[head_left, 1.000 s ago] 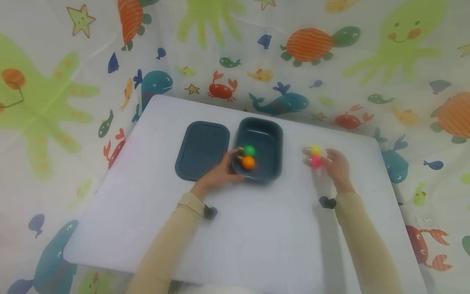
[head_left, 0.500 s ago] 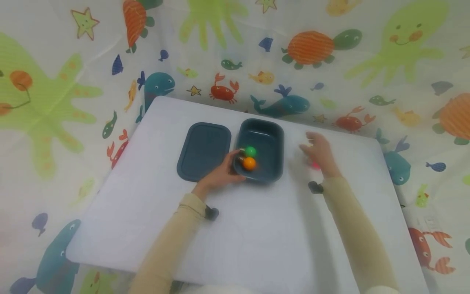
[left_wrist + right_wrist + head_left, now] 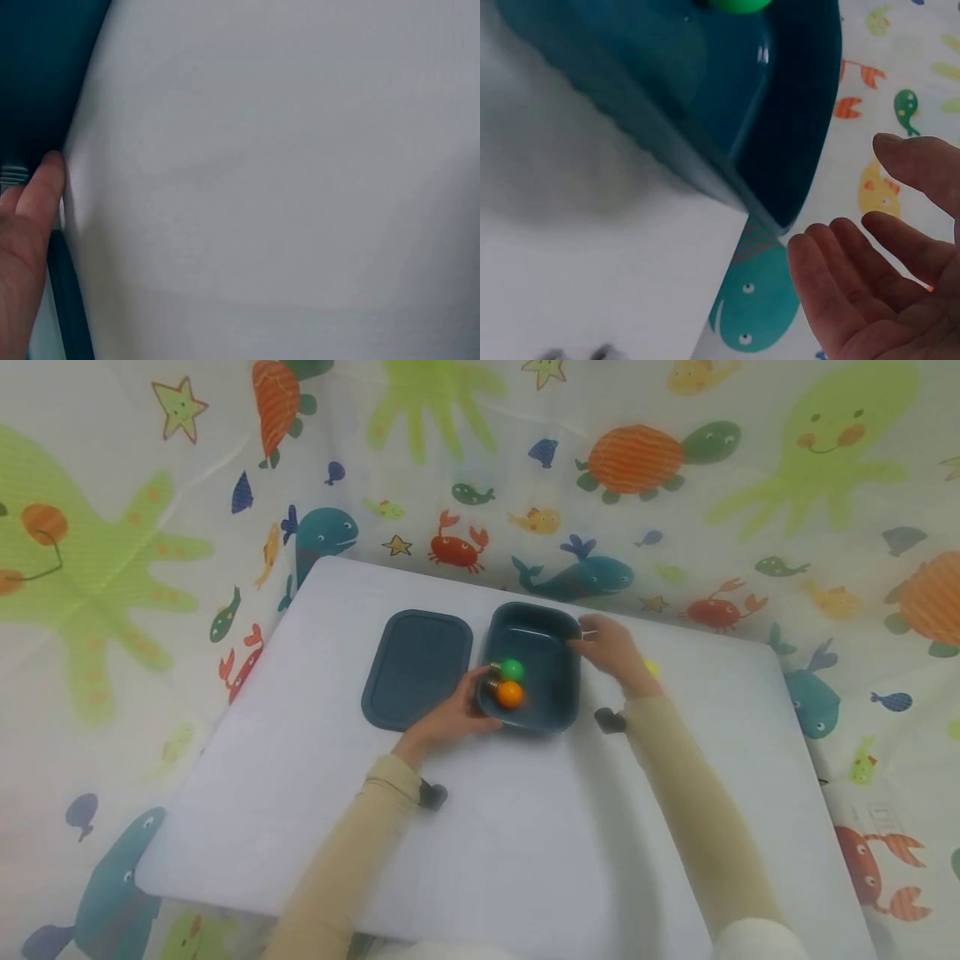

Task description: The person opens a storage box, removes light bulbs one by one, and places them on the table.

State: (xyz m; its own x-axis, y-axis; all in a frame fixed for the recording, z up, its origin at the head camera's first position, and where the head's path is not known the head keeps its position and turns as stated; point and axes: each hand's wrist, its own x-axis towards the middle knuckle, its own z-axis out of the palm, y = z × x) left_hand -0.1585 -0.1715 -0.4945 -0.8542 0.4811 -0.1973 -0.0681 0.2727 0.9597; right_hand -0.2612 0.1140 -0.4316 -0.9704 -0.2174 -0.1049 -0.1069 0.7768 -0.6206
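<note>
A dark teal box stands on the white table, its interior facing up. Inside, along its left side, lie a green light bulb and an orange light bulb, their metal screw bases pointing left. My left hand holds the box's near left corner, thumb at the front and fingers on the left side. At the far right corner, my right hand has its fingertips right by the rim, fingers loosely extended and thumb apart in the right wrist view. A yellow light bulb peeks out behind the right wrist.
Left of the box lies its flat dark teal lid, with a narrow gap between them. The white table extends toward me. Behind its far edge hangs a curtain printed with sea animals.
My right hand has moved left from the yellow and pink light bulbs to the box's far right corner. The pink bulb is now hidden behind the arm. My left hand stays put.
</note>
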